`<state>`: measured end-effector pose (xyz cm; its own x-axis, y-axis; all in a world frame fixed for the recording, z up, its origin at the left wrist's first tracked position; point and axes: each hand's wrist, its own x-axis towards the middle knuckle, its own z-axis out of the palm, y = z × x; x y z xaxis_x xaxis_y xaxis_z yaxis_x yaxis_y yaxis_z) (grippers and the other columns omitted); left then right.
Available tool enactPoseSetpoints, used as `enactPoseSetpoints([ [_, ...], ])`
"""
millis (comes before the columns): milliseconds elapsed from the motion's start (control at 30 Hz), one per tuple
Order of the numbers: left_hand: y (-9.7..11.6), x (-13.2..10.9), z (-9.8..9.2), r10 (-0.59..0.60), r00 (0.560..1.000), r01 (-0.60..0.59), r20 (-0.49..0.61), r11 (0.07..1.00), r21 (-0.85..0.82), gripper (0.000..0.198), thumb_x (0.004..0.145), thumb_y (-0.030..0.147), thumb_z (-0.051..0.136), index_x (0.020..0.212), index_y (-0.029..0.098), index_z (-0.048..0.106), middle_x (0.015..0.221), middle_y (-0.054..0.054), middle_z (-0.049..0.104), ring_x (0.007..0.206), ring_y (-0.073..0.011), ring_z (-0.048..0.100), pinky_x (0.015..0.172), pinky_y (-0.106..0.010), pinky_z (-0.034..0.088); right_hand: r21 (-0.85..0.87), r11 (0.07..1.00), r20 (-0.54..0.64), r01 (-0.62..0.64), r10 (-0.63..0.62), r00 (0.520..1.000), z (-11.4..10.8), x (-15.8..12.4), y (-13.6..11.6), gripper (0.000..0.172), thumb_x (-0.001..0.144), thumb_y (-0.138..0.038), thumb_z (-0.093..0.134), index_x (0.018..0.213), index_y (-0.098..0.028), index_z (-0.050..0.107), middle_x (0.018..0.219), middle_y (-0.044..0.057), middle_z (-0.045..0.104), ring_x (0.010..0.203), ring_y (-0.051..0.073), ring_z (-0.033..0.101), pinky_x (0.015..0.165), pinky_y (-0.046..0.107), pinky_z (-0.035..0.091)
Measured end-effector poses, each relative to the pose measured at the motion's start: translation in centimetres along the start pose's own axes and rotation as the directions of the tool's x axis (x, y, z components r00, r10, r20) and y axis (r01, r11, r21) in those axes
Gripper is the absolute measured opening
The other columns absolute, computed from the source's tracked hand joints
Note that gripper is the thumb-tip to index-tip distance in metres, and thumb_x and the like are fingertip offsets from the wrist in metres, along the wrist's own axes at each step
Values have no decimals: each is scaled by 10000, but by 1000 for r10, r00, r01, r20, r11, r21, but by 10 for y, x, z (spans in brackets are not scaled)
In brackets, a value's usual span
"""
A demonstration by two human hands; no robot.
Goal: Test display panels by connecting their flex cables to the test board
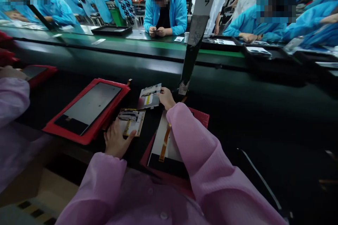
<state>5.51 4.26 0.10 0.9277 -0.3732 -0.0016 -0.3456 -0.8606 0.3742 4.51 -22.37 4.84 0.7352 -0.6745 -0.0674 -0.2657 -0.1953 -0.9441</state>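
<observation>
My right hand (167, 98) pinches the right edge of a small flat display panel (155, 101), tilted, with a yellow label and a dark strip on its back. Below and left of it lies a second panel (137, 123) of similar size, with a golden edge. My left hand (117, 142) rests against that one with fingers stretched out and thumb apart, touching its left and lower part. Under my right sleeve is a larger grey screen (155, 144) with an orange ribbon cable (164, 144), lying on a red sheet (202, 116).
At left, a large screen (92, 103) lies on stacked red holders (84, 140). Further left, a co-worker's sleeve (13, 95) reaches in. A metal post (196, 24) stands ahead of my right hand. Across the green-edged line (158, 44), people in blue sit beside black trays (112, 30).
</observation>
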Motion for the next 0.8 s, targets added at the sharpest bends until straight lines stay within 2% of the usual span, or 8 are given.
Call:
enactPoseSetpoints([
  [167,4,-3,2,18,1000,-19,6,996,83,1195,674,757,540,1566,91,104,1599,-234,250,1492,-414,222,1212,-611,155,-121,992,-27,-46,43,999,10,7,8,240,876,-94,547,1088,-131,654,997,78,698,930,181,667,849,284,527],
  [300,3,-4,-1,20,999,-24,37,993,118,1154,695,708,542,1568,93,104,1603,-229,239,1491,-410,232,1213,-590,179,-235,969,-28,-75,70,997,14,7,3,194,899,-104,551,1064,-116,652,1088,118,690,1020,203,654,898,279,500],
  [467,-21,-9,-4,61,997,-67,45,988,138,1125,699,689,548,1575,133,112,1598,-222,243,1474,-426,260,1198,-615,193,-365,924,-10,-114,118,993,18,3,-9,223,931,-109,516,1126,-90,623,1197,186,650,1120,252,631,916,302,490],
  [633,-45,-15,0,137,989,-131,-45,984,118,1080,735,667,535,1574,118,134,1581,-228,255,1428,-449,311,1169,-618,260,-450,885,47,-121,159,986,22,2,-22,307,929,-95,489,1224,-38,554,1255,218,618,1119,267,642,858,293,515],
  [733,-46,-17,4,211,969,-192,-127,971,143,1006,763,622,532,1560,101,207,1562,-230,290,1382,-458,356,1141,-622,301,-501,858,80,-117,180,980,25,2,-31,380,922,-104,500,1289,-9,474,1239,239,619,1051,269,672,791,295,539],
  [800,-44,-19,6,243,955,-216,-172,963,161,962,777,596,535,1548,96,251,1547,-231,318,1356,-458,381,1124,-626,319,-545,833,90,-101,177,980,27,2,-36,412,909,-94,510,1305,-6,440,1193,243,635,1039,283,677,797,314,545],
])
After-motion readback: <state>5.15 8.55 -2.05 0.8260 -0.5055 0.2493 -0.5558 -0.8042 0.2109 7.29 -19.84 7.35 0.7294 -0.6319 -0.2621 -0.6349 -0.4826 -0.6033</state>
